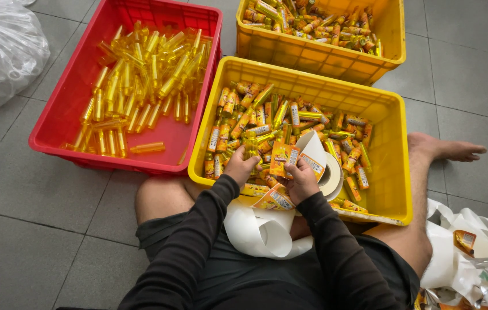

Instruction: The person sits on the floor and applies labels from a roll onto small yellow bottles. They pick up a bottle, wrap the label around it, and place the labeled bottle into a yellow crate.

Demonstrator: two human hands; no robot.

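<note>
Grey tiled floor (pixel 31 189), bearing all items. Near yellow crate (pixel 393 149), landmark, against the seated person's knees; holds labelled yellow vials (pixel 244 117). Red crate (pixel 66 109), just left of it, touching; holds unlabelled clear yellow vials (pixel 140 74). Second yellow crate (pixel 381 51), behind it, more labelled vials. Clear plastic bag (pixel 0 49), far left beyond the red crate. White backing paper (pixel 261 232), curling over the near rim into the lap. Label roll (pixel 331 175), inside the crate, near edge. Left hand (pixel 241 167), inside, fingers closed on one vial (pixel 249 150). Right hand (pixel 302 181), beside it, fingers pinched on an orange label strip (pixel 285 156).
</note>
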